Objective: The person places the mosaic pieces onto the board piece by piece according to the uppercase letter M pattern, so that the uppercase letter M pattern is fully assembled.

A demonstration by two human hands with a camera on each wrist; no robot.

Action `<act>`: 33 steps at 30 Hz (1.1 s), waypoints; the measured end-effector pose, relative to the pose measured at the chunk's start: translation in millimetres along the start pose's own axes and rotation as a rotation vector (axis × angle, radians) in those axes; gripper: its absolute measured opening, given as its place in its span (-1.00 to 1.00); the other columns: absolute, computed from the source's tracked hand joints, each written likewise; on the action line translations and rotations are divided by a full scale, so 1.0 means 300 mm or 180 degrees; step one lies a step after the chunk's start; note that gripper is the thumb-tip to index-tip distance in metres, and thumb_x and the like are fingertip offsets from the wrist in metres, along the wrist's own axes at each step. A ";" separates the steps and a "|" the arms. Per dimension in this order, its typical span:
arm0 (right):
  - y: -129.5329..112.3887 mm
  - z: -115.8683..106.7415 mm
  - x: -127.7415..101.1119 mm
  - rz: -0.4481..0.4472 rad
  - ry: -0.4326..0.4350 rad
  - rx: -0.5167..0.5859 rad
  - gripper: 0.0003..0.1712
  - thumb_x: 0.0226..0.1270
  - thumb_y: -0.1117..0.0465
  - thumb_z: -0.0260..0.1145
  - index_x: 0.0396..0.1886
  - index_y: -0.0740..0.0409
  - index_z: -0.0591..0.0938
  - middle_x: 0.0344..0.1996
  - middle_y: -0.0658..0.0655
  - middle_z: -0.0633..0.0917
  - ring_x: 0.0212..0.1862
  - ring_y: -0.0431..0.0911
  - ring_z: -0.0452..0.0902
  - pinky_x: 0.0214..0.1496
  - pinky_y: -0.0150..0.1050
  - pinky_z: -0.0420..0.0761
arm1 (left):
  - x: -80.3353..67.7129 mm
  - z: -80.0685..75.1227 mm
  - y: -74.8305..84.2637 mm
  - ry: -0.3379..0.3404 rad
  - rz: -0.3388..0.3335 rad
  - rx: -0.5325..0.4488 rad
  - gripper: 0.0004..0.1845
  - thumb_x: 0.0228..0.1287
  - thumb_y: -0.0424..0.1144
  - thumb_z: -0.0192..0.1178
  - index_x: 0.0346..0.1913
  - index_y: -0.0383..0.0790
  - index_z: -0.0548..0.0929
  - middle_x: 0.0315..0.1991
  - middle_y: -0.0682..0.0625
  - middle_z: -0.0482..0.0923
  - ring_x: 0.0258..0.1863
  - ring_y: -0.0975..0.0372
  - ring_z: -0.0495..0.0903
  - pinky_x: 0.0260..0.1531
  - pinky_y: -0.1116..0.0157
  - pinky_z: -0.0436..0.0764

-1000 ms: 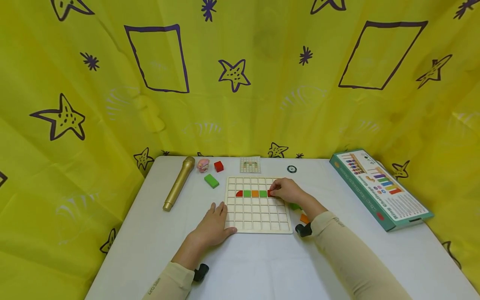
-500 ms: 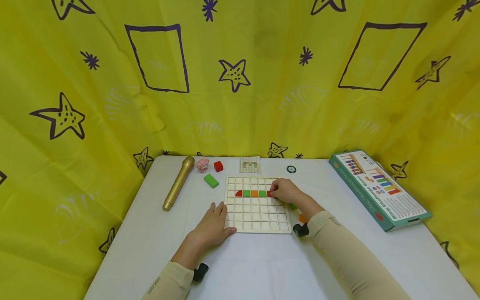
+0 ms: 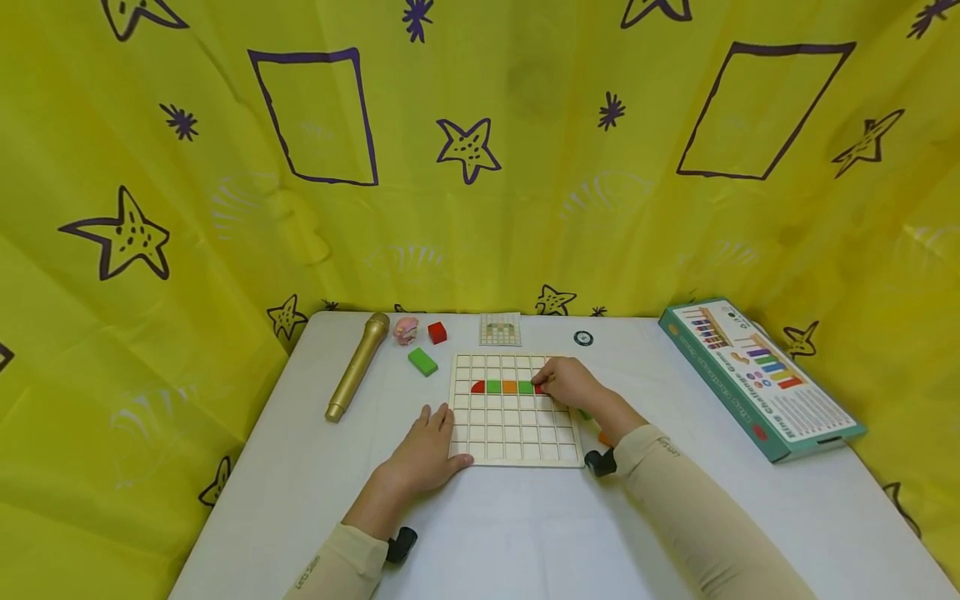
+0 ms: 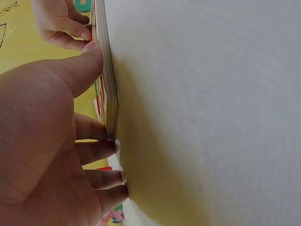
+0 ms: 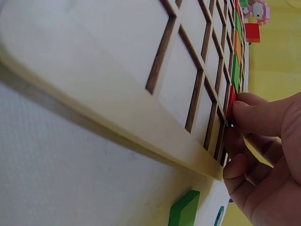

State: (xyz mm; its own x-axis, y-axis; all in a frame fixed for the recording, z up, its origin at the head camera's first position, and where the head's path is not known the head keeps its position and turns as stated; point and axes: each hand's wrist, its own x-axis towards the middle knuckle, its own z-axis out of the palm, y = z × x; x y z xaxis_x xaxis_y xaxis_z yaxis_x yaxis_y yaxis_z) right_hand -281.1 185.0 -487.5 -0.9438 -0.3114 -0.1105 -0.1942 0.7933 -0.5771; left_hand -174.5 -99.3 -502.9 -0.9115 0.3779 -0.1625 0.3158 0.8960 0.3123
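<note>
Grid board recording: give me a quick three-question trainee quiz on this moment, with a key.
1. True or false: the left hand lies flat at the grid board's near left corner.
2. Which piece does the right hand pinch at the row's right end? A. red piece B. green block C. microphone
3. Fill in: the coloured row on the board runs red, green, ____, green, red.

Key: 1 true; 2 A; 3 orange.
</note>
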 end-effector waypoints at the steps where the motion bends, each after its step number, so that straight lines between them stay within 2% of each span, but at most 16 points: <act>1: 0.002 0.000 0.000 -0.0010 0.0003 -0.0011 -0.78 0.34 0.41 0.32 -0.10 0.21 0.80 -0.08 0.15 0.73 0.16 0.18 0.55 0.27 0.08 0.49 | 0.000 -0.001 0.000 0.0009 0.0001 -0.0005 -0.06 0.37 0.18 0.21 0.49 -0.52 0.20 0.53 -0.33 0.11 0.51 -0.28 0.00 0.44 -0.05 0.18; 5: 0.009 0.000 -0.004 -0.0020 -0.0040 0.0046 -0.79 0.35 0.37 0.35 -0.08 0.18 0.80 -0.05 0.13 0.72 0.12 0.13 0.57 0.22 0.06 0.53 | -0.003 -0.002 0.003 0.0011 -0.0019 -0.0024 -0.06 0.37 0.18 0.22 0.49 -0.51 0.20 0.53 -0.32 0.12 0.51 -0.28 0.00 0.44 -0.05 0.19; 10: 0.024 -0.003 -0.015 -0.0063 -0.0091 0.0196 -0.76 0.39 0.34 0.34 0.01 0.17 0.76 -0.09 0.09 0.70 -0.04 0.02 0.59 0.05 -0.05 0.59 | -0.008 -0.005 0.007 0.0016 -0.0029 -0.0062 -0.06 0.36 0.16 0.23 0.49 -0.51 0.20 0.52 -0.32 0.12 0.51 -0.28 0.01 0.43 -0.06 0.20; 17: 0.058 -0.028 -0.027 0.0172 -0.0052 0.0499 -0.81 0.42 0.23 0.34 -0.04 0.07 0.77 -0.13 0.04 0.68 -0.22 -0.04 0.48 -0.24 -0.20 0.54 | -0.007 -0.008 0.009 0.0014 -0.0015 -0.0056 -0.06 0.37 0.17 0.23 0.49 -0.52 0.21 0.52 -0.33 0.11 0.51 -0.28 0.00 0.44 -0.06 0.19; 25: 0.090 -0.072 -0.063 0.0206 0.0026 0.0488 -0.86 0.42 0.20 0.35 -0.13 0.08 0.78 -0.16 0.06 0.69 -0.20 -0.02 0.48 -0.21 -0.20 0.53 | -0.003 -0.005 0.006 0.0030 0.0007 -0.0018 -0.06 0.37 0.17 0.23 0.48 -0.52 0.20 0.52 -0.33 0.12 0.51 -0.29 0.01 0.44 -0.05 0.18; 33: 0.113 -0.090 -0.102 0.0239 -0.0045 0.0491 -0.84 0.39 0.19 0.38 -0.13 0.14 0.77 -0.17 0.10 0.68 -0.24 -0.03 0.48 -0.25 -0.23 0.55 | -0.004 -0.004 0.005 0.0029 -0.0009 -0.0027 -0.06 0.37 0.16 0.23 0.48 -0.52 0.21 0.52 -0.34 0.12 0.51 -0.28 0.00 0.44 -0.05 0.19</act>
State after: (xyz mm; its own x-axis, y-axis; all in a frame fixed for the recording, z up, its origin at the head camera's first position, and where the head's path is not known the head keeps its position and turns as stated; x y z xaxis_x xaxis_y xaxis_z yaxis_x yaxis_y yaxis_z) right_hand -265.9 235.4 -481.8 -0.9501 -0.2625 -0.1686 -0.0790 0.7251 -0.6841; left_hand -173.1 -98.6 -501.1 -0.9147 0.3731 -0.1551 0.3108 0.8950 0.3198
